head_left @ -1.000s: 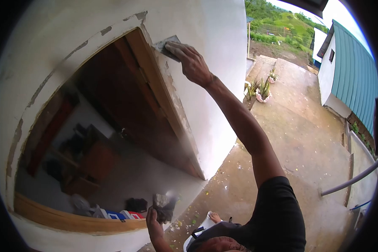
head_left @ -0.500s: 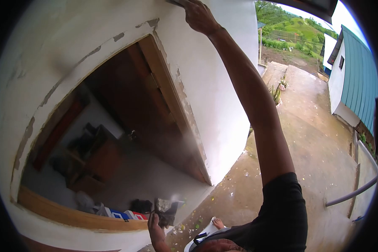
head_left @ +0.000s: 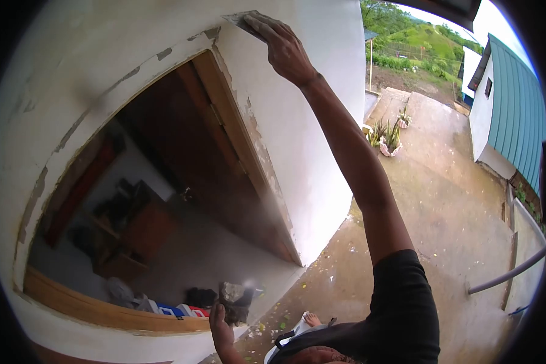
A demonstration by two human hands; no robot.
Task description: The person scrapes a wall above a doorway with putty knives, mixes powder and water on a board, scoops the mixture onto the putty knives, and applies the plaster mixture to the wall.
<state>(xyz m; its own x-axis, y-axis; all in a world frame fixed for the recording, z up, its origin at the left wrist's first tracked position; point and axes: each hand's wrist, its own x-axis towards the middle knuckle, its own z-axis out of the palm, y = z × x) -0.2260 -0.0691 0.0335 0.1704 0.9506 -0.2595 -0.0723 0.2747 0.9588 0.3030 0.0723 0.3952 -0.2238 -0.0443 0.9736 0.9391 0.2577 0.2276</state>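
My right hand (head_left: 287, 56) is raised to the white wall (head_left: 270, 115) above the upper corner of the doorway. Its fingers are closed on a putty knife (head_left: 241, 22), whose blade lies against or very near the wall. Chipped strips of bare grey show around the wooden door frame (head_left: 224, 130). Low down, the fingers of my left hand (head_left: 222, 332) hold a dark, flat-looking piece (head_left: 241, 313) from below. A lump of pale grey putty (head_left: 231, 292) sits on it.
Through the doorway are a brown door (head_left: 194, 145), dim furniture (head_left: 136, 221) and blue and red boxes (head_left: 170, 310) by the sill. A bare foot (head_left: 312, 319) is on something white. Potted plants (head_left: 390, 143) stand on the concrete (head_left: 431, 212); a grey pipe (head_left: 509, 274) is at right.
My right hand has come slightly down, bringing the putty knife's blade into fuller view near the frame's corner. The view has shifted a little. My left hand still holds the dark piece with putty.
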